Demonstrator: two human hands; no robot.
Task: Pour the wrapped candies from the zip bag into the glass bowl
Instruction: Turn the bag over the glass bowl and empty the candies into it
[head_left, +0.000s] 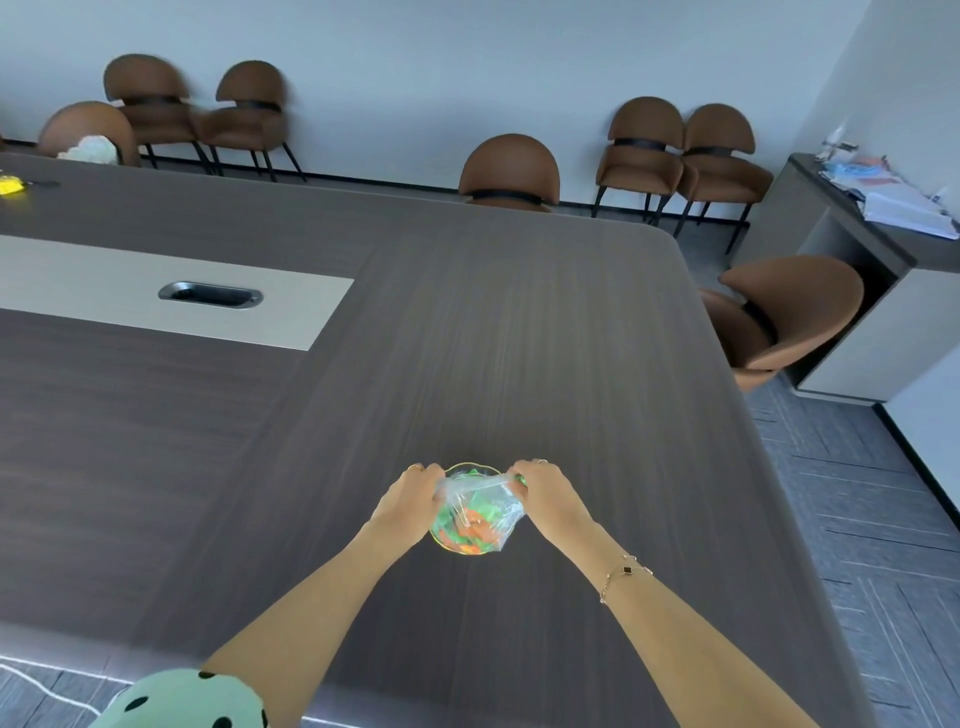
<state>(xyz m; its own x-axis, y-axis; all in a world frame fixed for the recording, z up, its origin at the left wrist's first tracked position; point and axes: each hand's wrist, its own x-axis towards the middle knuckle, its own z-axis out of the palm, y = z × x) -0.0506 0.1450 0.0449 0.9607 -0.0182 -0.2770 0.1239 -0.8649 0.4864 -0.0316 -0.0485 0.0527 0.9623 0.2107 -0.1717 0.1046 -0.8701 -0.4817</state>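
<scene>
A clear zip bag (485, 499) hangs over the glass bowl (470, 466), which has a thin gold rim and stands on the dark wooden table (519, 338). Green and orange wrapped candies (470, 525) show through the plastic; whether they lie in the bag or in the bowl I cannot tell. My left hand (410, 496) pinches the bag's left top corner. My right hand (543, 491) pinches the right top corner. Both hands hold the bag stretched between them just above the bowl.
A cable port (210, 296) sits in a light strip of the table at the left. A yellow object (10, 185) lies at the far left edge. Brown chairs (509, 171) line the far side, one chair (784, 317) stands at the right. A cabinet (857, 228) carries papers.
</scene>
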